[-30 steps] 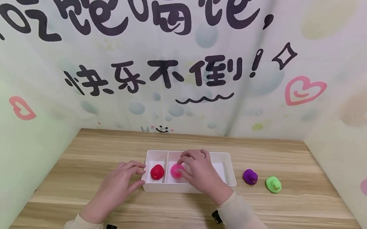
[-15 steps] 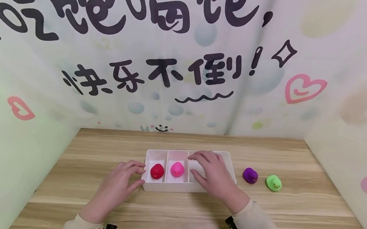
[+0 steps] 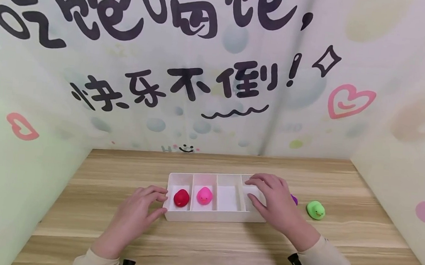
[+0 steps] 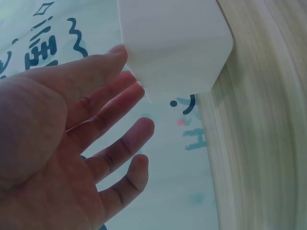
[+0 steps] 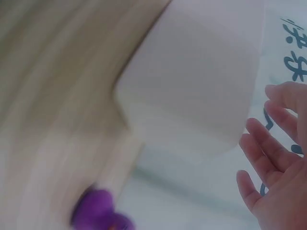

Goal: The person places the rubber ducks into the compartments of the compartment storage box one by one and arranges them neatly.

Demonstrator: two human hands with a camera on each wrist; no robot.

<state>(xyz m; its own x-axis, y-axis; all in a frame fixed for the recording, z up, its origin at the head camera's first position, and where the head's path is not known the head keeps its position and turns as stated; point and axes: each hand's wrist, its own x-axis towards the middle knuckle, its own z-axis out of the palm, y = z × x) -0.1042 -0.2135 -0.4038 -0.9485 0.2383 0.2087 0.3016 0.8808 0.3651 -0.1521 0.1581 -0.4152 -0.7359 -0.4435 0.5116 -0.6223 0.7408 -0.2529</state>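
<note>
A white tray (image 3: 213,216) with compartments stands on the table. Its leftmost compartment holds a red toy duck (image 3: 181,198), and a pink toy duck (image 3: 204,196) sits in the one beside it. My left hand (image 3: 132,215) touches the tray's left end with thumb and fingertips, its fingers relaxed, as the left wrist view also shows. Over the tray's right end hovers my right hand (image 3: 283,206), fingers apart and holding nothing. It mostly hides a purple toy duck (image 5: 93,211), which shows beside the tray in the right wrist view.
A green toy duck (image 3: 316,210) rests on the wooden table (image 3: 211,249), right of the right hand. A printed white backdrop (image 3: 151,144) rises behind the table, with side walls to the left and right.
My right hand has let go of the pink duck, leaving it in the second compartment, and has moved right across the tray to its right end. The left hand stays put.
</note>
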